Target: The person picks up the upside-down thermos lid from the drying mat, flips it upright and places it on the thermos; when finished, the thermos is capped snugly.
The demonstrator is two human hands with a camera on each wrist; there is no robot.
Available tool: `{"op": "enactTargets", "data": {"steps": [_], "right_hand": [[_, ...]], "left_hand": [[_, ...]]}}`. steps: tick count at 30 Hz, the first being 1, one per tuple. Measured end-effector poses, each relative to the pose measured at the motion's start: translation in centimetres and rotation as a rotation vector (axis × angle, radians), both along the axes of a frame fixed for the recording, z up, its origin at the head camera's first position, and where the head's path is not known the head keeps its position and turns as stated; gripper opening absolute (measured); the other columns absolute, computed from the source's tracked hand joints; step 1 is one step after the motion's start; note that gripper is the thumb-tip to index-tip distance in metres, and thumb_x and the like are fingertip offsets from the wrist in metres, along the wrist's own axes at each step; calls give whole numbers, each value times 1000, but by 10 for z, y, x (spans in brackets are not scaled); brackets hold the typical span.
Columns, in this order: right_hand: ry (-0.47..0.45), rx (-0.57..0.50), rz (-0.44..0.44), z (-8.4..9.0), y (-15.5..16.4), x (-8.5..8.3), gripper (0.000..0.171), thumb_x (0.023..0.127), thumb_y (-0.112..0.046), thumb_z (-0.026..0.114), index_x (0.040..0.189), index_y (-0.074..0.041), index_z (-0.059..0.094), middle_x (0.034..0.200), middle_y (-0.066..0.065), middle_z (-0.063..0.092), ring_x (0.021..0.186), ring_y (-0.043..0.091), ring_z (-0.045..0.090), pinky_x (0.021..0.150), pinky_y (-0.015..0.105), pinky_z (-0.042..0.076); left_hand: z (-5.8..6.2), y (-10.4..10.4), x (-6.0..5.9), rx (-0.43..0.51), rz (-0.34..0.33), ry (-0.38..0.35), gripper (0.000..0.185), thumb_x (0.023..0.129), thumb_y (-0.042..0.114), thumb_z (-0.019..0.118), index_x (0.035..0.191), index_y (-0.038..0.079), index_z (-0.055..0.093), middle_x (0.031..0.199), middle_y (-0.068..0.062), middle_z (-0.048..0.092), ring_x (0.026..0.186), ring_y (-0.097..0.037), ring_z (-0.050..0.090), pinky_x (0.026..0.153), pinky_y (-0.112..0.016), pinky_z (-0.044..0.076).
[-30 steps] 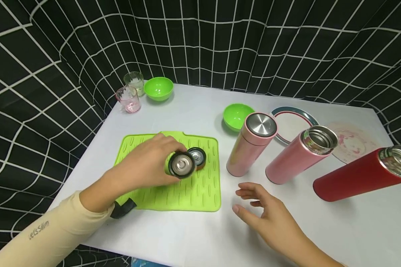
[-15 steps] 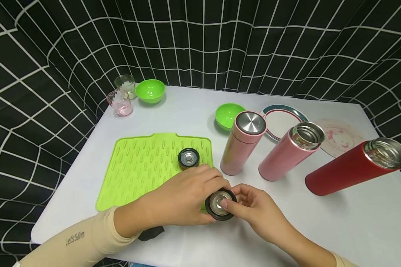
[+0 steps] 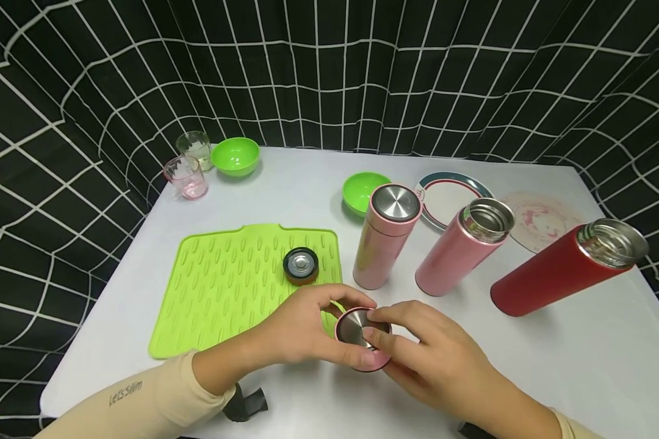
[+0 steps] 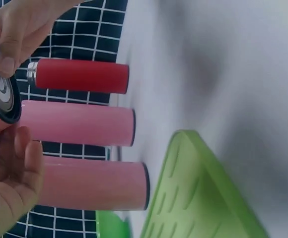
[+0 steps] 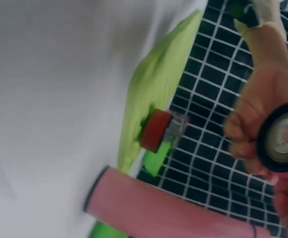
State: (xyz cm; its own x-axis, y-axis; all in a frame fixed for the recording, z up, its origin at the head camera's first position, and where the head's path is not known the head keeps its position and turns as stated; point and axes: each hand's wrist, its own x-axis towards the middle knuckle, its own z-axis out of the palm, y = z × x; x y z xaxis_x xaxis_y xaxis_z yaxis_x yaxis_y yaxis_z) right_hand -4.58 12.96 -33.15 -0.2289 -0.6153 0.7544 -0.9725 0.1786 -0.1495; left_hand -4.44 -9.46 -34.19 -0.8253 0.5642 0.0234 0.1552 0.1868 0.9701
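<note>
Both hands hold a pink bottle lid [image 3: 357, 329] above the table, just off the front right corner of the green mat [image 3: 241, 286]. Its brushed steel top faces up in the head view. My left hand [image 3: 307, 329] grips it by the side, thumb in front and fingers behind. The right hand [image 3: 442, 356] has its thumb and forefinger on the lid, the other fingers lower down. In both wrist views the lid's black-ringed underside [image 4: 0, 87] shows. A red lid [image 3: 301, 268] lies underside up on the mat.
Beyond the hands stand a capped pink bottle [image 3: 384, 241], an uncapped pink bottle [image 3: 461, 250] and an uncapped red bottle [image 3: 560, 268]. Farther back are two green bowls [image 3: 236, 157], two glass cups [image 3: 187, 177], a rimmed plate [image 3: 450, 198] and a clear patterned plate [image 3: 540, 219].
My left hand has carried the pink lid rightward off the mat, and the right hand has taken hold of it too. The lid has turned from underside up to steel top up.
</note>
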Motion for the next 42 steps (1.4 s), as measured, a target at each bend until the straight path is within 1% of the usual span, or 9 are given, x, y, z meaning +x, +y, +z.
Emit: {"op": "enactTargets", "data": {"steps": [4, 10, 15, 18, 21, 25, 30, 34, 42], "right_hand": [[182, -64, 26, 6, -3, -5, 16, 98, -12, 56, 97, -3, 69, 95, 16, 66, 79, 27, 64, 70, 32, 54], [240, -134, 3, 7, -3, -8, 13, 96, -11, 58, 94, -4, 69, 92, 17, 67, 75, 28, 62, 67, 33, 53], [190, -313, -160, -1, 2, -9, 35, 89, -37, 70, 102, -6, 62, 109, 21, 58, 105, 38, 50, 96, 41, 38], [-6, -532, -325, -5, 13, -11, 71, 75, -50, 81, 115, -1, 49, 127, 23, 43, 124, 40, 30, 108, 46, 21], [-389, -644, -508, -12, 36, -18, 98, 62, -31, 94, 135, -4, 34, 142, 16, 28, 130, 32, 23, 108, 36, 23], [-1000, -379, -692, -27, 66, -41, 118, 69, -14, 90, 152, -15, 7, 153, 11, 20, 137, 27, 21, 110, 43, 26], [-1290, -95, -612, -45, 84, -73, 80, 81, -24, 81, 142, -2, 34, 134, 17, 48, 121, 29, 45, 101, 45, 39], [-1237, -46, -547, -52, 85, -69, 63, 76, -19, 85, 126, -1, 50, 114, 13, 59, 99, 27, 56, 83, 32, 50], [-1161, -1, -181, -56, 54, -17, 67, 63, -6, 91, 121, -10, 57, 108, 1, 65, 96, 20, 61, 86, 30, 50]], "left_hand": [[1, 2, 1, 39, 16, 140, 64, 66, 22, 92, 123, 24, 64, 113, 14, 65, 107, -10, 58, 87, -36, 48], [5, 7, -1, 68, 12, 299, 63, 65, 23, 93, 121, 20, 64, 111, 12, 65, 102, -11, 59, 84, -33, 49], [6, 5, -5, 44, 34, 390, 64, 61, 26, 95, 118, 18, 67, 107, 12, 65, 98, -9, 59, 80, -29, 50], [7, -2, -8, 23, 79, 410, 65, 60, 28, 95, 118, 19, 68, 107, 13, 66, 99, -9, 59, 78, -30, 49], [12, -10, -9, 0, 123, 405, 66, 60, 30, 95, 120, 22, 68, 110, 12, 65, 102, -11, 58, 78, -31, 48], [20, -15, -7, -25, 137, 378, 66, 61, 31, 95, 120, 24, 68, 111, 11, 64, 105, -13, 56, 79, -32, 47], [25, -14, -5, -21, 125, 364, 64, 62, 30, 94, 120, 22, 68, 111, 10, 63, 105, -14, 55, 77, -32, 48], [33, -15, -5, 41, 120, 345, 63, 62, 26, 94, 119, 20, 68, 110, 7, 64, 103, -16, 58, 78, -34, 52], [57, 3, -10, 163, 136, 400, 69, 56, 16, 96, 120, 16, 68, 110, 5, 65, 102, -19, 58, 79, -35, 53]]}}
